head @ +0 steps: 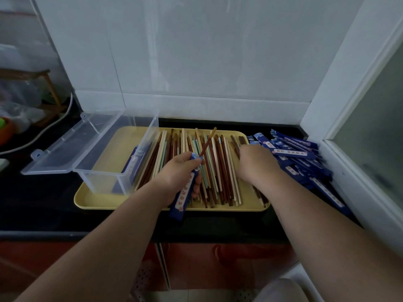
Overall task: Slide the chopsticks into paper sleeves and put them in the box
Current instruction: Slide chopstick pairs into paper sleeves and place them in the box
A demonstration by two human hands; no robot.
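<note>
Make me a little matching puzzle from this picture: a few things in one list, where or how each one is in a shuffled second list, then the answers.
Things:
1. clear box
2. pile of sleeves
3. left hand
4. loose chopsticks

Places or states:
A. on the black counter, right of the yellow tray
B. spread across the tray
C. lid open, on the tray's left end
D. grips a blue sleeve with a brown chopstick poking out

Pairs: 1-C, 2-A, 3-D, 4-B.
</note>
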